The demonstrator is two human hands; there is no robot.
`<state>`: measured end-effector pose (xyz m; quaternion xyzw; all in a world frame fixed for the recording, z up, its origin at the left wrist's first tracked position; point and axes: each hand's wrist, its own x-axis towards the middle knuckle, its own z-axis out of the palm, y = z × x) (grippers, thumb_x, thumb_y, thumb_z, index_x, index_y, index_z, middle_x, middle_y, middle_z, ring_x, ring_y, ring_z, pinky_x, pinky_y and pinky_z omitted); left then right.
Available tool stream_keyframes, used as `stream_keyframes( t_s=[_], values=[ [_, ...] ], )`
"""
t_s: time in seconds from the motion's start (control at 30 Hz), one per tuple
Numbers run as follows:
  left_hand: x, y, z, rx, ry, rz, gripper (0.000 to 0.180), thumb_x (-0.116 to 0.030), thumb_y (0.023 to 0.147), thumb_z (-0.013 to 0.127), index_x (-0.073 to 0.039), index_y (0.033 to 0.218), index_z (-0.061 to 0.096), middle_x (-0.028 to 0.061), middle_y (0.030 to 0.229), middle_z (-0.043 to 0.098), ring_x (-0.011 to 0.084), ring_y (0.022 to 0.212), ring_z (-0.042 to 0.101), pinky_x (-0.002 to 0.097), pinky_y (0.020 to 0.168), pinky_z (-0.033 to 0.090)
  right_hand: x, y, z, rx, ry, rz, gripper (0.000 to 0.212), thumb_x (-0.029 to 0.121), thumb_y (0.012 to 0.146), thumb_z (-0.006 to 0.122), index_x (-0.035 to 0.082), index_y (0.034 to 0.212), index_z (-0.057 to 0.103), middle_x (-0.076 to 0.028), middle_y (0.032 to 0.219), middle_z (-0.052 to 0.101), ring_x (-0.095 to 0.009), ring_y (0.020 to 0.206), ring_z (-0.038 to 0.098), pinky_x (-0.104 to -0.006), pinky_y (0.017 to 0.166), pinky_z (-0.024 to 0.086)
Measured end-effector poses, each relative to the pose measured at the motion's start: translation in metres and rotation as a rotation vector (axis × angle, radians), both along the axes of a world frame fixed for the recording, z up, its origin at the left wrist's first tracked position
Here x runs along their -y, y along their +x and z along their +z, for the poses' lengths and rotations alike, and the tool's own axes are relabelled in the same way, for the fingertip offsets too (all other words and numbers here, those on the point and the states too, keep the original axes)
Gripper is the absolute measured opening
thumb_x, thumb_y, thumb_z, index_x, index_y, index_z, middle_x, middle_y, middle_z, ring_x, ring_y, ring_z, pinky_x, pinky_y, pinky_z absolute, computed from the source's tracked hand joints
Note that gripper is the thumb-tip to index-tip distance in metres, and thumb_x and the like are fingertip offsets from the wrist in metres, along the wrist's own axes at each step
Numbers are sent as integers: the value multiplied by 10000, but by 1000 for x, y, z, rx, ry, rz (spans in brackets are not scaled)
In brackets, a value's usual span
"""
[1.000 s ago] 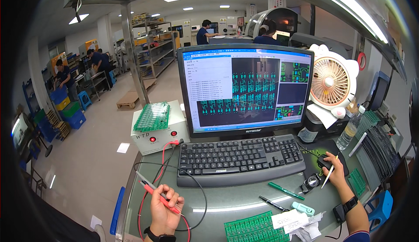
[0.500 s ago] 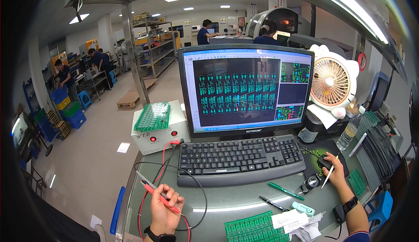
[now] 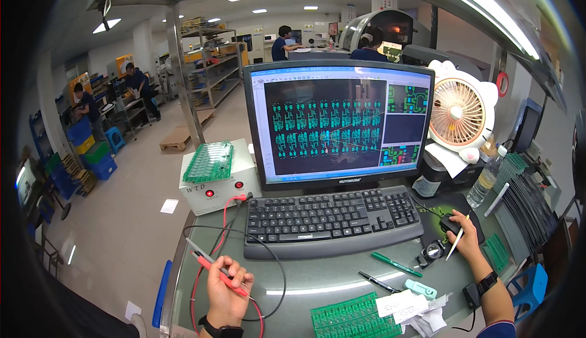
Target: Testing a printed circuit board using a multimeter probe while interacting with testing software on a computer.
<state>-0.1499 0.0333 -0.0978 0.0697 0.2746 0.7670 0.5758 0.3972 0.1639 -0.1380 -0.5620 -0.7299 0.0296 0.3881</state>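
My left hand [image 3: 227, 295] is closed around a pair of test probes, one with a red handle [image 3: 231, 282] and one grey [image 3: 199, 248]. Red and black leads run from them toward a white box. On the right, my right hand [image 3: 466, 240] rests over a black computer mouse [image 3: 450, 224] on a dark mouse pad [image 3: 432, 221]. A thin white pointed stick [image 3: 455, 243] is also held between its fingers. Beyond the keyboard [image 3: 323, 217], a monitor [image 3: 339, 183] displays rows of green circuit patterns.
Green circuit boards lie on the white box [image 3: 210, 162] and at the front edge [image 3: 342, 320], beside crumpled paper [image 3: 427, 321]. Between them and the keyboard are a green pen [image 3: 395, 265] and a black pen [image 3: 377, 282]. A fan [image 3: 459, 115] and a bottle [image 3: 486, 182] stand right.
The whole view has shifted slightly, so things sit a little further left. Both hands keep their grips. In the background, people at the left have changed posture.
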Motion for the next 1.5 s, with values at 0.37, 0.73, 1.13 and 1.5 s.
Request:
stream_keyframes(
  t_s=[0.37, 0.73, 1.13, 1.5],
  values=[
    [-1, 1, -1, -3, 8, 9, 183, -242, 979, 491, -125, 841, 518, -49, 645, 435, 62, 489, 398, 263, 645, 449, 0, -2, 3, 22, 15, -9, 411, 50, 678, 750, 61, 1068, 622, -172, 1304, 574, -345, 1177, 554, -401, 991, 434],
    [-1, 0, -1, 10, 2, 10, 176, -236, 972, 506, -129, 835, 526, -51, 646, 436, 61, 488, 400, 266, 641, 453, 1, -2, 2, 42, 34, -37, 378, 63, 669, 732, 67, 1033, 630, -156, 1288, 587, -346, 1132, 566, -400, 959, 444],
    [3, 1, -1, 7, 10, 21, 173, -236, 976, 512, -133, 839, 530, -53, 647, 447, 57, 486, 408, 269, 637, 475, 4, 1, 2, 51, 64, -50, 371, 66, 668, 729, 70, 1026, 632, -143, 1285, 591, -343, 1111, 566, -399, 958, 441],
    [-7, -1, -5, 23, 48, -17, 175, -211, 995, 472, -110, 864, 531, -42, 644, 449, 62, 491, 419, 275, 639, 510, -6, -1, 16, 111, 260, -76, 459, 168, 724, 759, 69, 1142, 599, -123, 1300, 600, -338, 1274, 496, -458, 1053, 361]
  ],
)
